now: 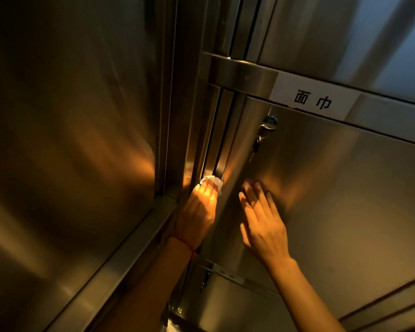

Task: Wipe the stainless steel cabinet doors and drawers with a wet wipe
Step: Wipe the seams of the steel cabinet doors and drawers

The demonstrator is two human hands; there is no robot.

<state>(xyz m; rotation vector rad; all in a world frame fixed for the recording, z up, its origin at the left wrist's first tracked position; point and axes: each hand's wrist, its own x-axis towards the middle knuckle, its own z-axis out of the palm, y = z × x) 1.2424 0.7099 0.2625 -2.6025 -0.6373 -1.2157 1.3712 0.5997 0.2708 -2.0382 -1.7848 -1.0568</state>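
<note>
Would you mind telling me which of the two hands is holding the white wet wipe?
The left hand presses the white wet wipe on the door's edge; the right hand lies flat, empty, on the steel door.

The wet wipe (pixel 212 182) is mostly hidden under the left hand (pixel 199 212); the lower label (pixel 228 275) is unreadable.

- There is one view only, from a wide-angle camera worn on the person's head, so no second view overlaps with it.
- It stands close to the steel cabinet door (pixel 333 188) and looks forward and down along its face.
- The frame is tilted: the door edges run slantwise, and the white label (pixel 313 99) sits askew near the top.
- Both forearms reach in from the bottom edge, the left hand (pixel 198 212) and right hand (pixel 264 226) near mid-frame.
</note>
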